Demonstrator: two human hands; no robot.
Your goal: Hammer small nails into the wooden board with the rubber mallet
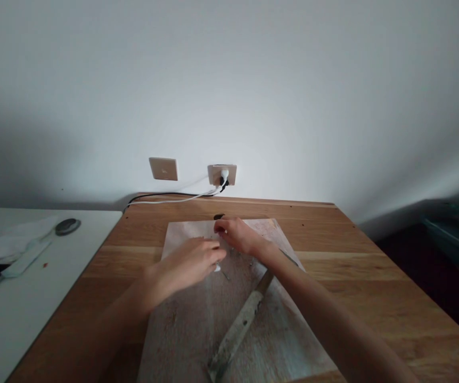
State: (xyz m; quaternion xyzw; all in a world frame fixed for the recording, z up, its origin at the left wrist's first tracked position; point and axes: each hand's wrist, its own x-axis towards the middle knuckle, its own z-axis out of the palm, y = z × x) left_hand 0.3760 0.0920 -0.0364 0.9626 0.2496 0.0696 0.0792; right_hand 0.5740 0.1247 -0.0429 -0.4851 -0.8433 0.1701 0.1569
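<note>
Over the far half of a worn, pale wooden board (189,330), my left hand (197,258) is closed with its fingers curled. What lies inside them is hidden, and a small white piece (217,268) shows just below the fingertips. My right hand (237,235) is pinched near the board's far edge; anything between its fingers is too small to make out. A thin nail-like piece (225,275) lies near the left fingertips. A tool with a long, worn, pale handle (239,324) rests diagonally on the board, its far end partly behind my right forearm.
The board lies on a brown wooden table (325,244) against a white wall. A small dark object (219,216) sits beyond the board. White and black cables (169,199) run to a wall socket (222,175). A white table (54,298) at left bears a round dark item (67,226).
</note>
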